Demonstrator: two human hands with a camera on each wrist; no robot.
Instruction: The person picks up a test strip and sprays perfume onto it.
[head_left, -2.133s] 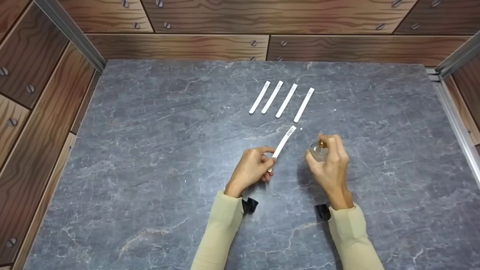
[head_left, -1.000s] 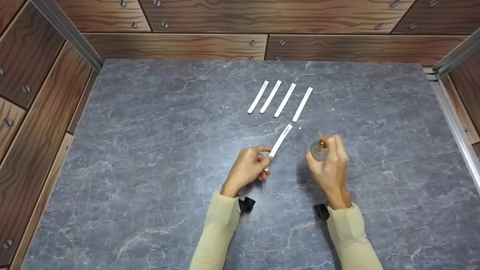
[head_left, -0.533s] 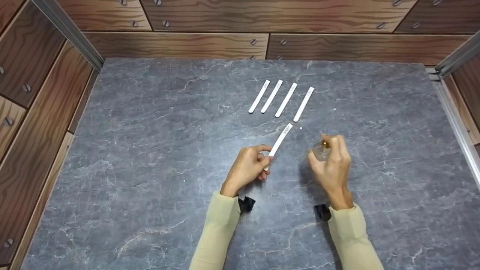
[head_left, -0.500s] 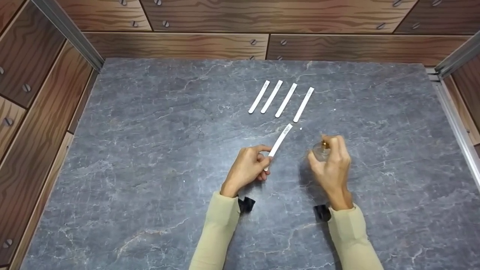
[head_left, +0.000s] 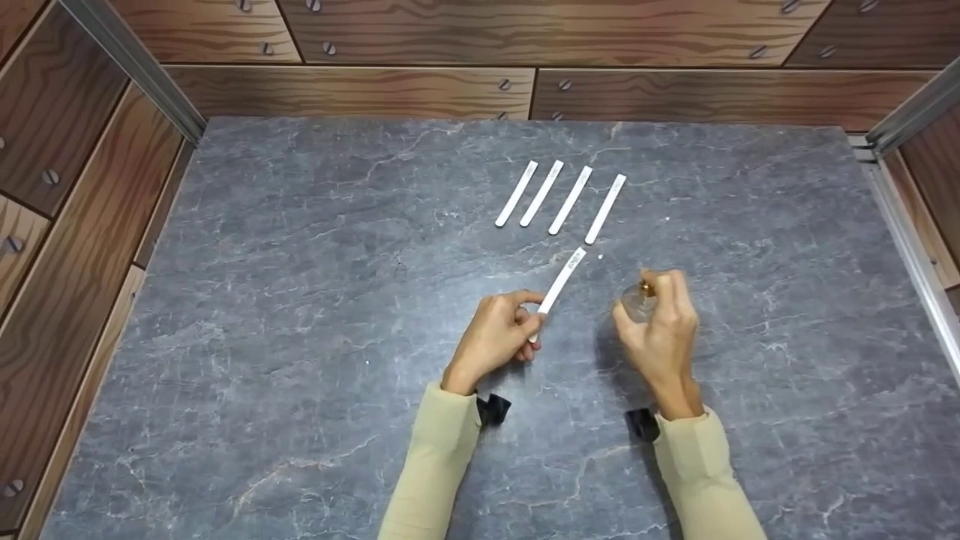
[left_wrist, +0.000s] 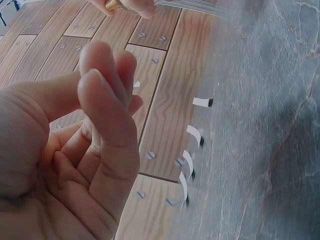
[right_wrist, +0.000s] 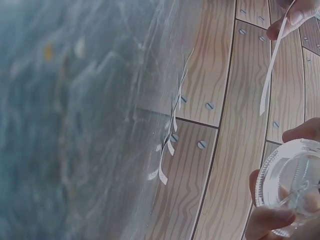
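Note:
In the head view my left hand (head_left: 491, 334) pinches the lower end of a white paper tester strip (head_left: 561, 283) between thumb and fingers. The strip slants up and to the right, with small dark print near its far end. To its right, my right hand (head_left: 664, 322) grips a clear glass perfume bottle (head_left: 636, 303), a forefinger on its gold spray top (head_left: 646, 288). The bottle (right_wrist: 287, 172) shows its round ribbed glass close up in the right wrist view. Bottle and strip are apart. Fingers hide most of the held strip in the left wrist view.
Several more white strips (head_left: 571, 200) lie side by side, slanted, on the grey marbled table (head_left: 300, 300) beyond my hands. Small white specks dot the surface. Wood-patterned panels (head_left: 352, 94) enclose the back and sides, with metal rails at the corners.
Since the earliest frame, my left hand and its strip have shifted slightly left. The right hand still holds the bottle in nearly the same place, and the strips on the table have not moved.

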